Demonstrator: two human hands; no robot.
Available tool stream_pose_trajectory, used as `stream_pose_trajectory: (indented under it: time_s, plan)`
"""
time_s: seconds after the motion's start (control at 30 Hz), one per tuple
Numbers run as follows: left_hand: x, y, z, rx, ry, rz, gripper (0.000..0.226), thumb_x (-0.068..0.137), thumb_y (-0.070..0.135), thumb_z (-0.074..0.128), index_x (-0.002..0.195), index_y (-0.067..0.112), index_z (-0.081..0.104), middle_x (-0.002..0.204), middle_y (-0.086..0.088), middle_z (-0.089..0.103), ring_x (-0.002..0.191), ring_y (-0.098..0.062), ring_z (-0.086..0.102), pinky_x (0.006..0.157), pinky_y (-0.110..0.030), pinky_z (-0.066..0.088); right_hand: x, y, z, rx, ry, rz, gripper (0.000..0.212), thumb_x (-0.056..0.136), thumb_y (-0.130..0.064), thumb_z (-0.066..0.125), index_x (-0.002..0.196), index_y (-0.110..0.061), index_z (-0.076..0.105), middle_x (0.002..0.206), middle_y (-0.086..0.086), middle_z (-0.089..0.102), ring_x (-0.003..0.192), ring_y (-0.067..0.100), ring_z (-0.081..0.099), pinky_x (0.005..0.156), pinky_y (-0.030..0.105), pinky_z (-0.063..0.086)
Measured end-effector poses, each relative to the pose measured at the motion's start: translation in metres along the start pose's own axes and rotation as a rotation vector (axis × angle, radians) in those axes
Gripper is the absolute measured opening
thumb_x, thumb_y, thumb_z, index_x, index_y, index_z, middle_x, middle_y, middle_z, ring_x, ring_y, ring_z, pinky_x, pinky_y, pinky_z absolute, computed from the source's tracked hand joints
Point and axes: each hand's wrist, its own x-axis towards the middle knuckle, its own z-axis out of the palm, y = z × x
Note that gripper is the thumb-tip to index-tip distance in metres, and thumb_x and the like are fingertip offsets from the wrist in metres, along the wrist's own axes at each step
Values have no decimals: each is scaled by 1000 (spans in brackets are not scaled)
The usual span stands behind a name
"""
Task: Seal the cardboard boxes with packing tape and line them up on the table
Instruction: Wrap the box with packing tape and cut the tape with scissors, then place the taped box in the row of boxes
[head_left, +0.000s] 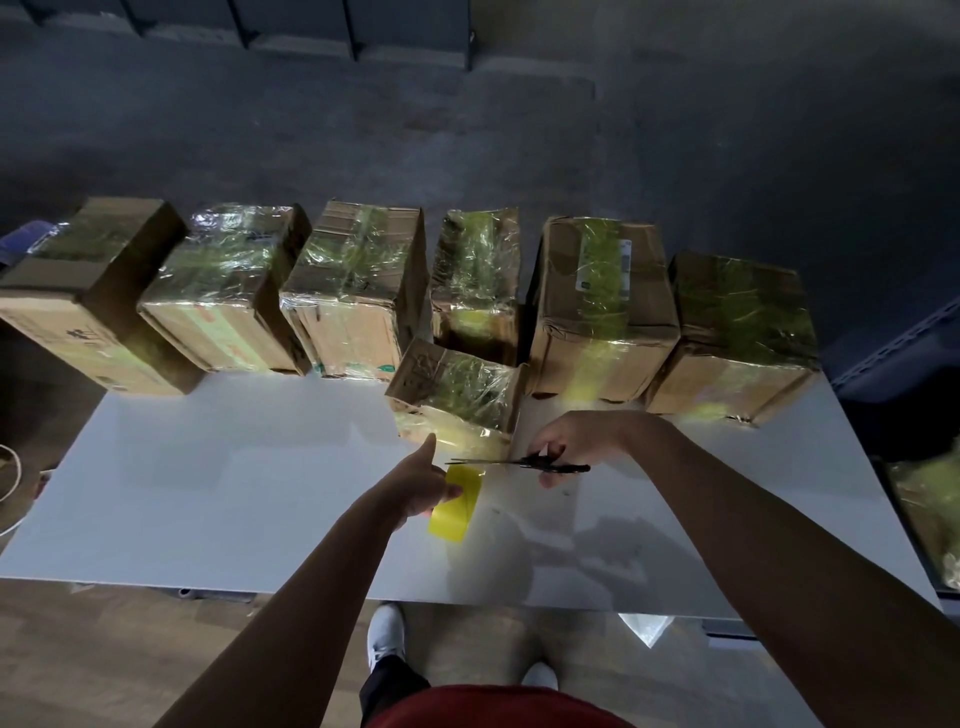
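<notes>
The person stands at the near edge of the white surface (234, 493), white shoes (387, 639) showing just below it. The left grip (423, 488) is curled round a yellow roll of packing tape (457, 506), thumb stretched toward the box. It holds the roll back, I'd guess, to keep the strip tight. The right grip (571, 447) is closed through the black handles of the scissors (540, 464). Their blades lie crosswise just beyond the roll, between it and the small cardboard box (457, 395). That looks like the cut that frees the tape.

The small box sits just beyond both grips, about mid-surface, its top and near face glossy with tape. I can't tell whether the thumb touches it. Past it, six taped boxes (358, 291) stand side by side along the far edge. The small one is just in front of the fourth from the left, not yet in line, so sealing seems nearly done. Beyond is dark floor.
</notes>
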Motion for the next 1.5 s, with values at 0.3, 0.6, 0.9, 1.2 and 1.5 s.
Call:
stream_pose_trajectory:
  time_s: [0.3, 0.6, 0.9, 1.2, 1.5]
  plan:
    - [-6, -4, 19, -256, -15, -65, 21, 91, 11, 58, 110, 5, 62, 106, -15, 59, 97, -28, 52, 82, -34, 41, -13, 44, 40, 318, 72, -1, 46, 70, -54, 75, 110, -37, 63, 79, -6, 67, 76, 12, 59, 77, 33, 47]
    - [2, 8, 83, 26, 0, 62, 39, 81, 31, 74, 106, 9, 54, 90, -1, 57, 76, -9, 51, 59, -23, 39, -52, 85, 71, 504, 164, 125, 29, 79, -41, 75, 104, -31, 63, 99, 15, 68, 76, 16, 57, 74, 32, 46]
    - [21, 2, 91, -58, 13, 98, 23, 95, 30, 58, 94, 7, 65, 98, -14, 65, 93, -27, 59, 82, -39, 48, -57, 117, 96, 311, 435, 375, 42, 75, -50, 73, 105, -24, 58, 96, 0, 66, 84, 15, 62, 70, 29, 47]
    - [29, 12, 125, 82, 152, 57, 85, 86, 47, 65, 147, 4, 26, 143, -19, 46, 129, -32, 46, 102, -36, 40, -34, 113, 129, 183, 621, 586, 49, 89, -36, 60, 126, -7, 43, 121, 15, 50, 111, 31, 54, 87, 33, 45]
    - [32, 38, 152, -4, 187, 26, 60, 91, 28, 62, 141, 3, 39, 138, -15, 51, 125, -29, 49, 101, -31, 41, -43, 100, 116, 219, 763, 503, 43, 95, -18, 48, 135, -5, 45, 123, 18, 58, 115, 32, 53, 90, 32, 42]
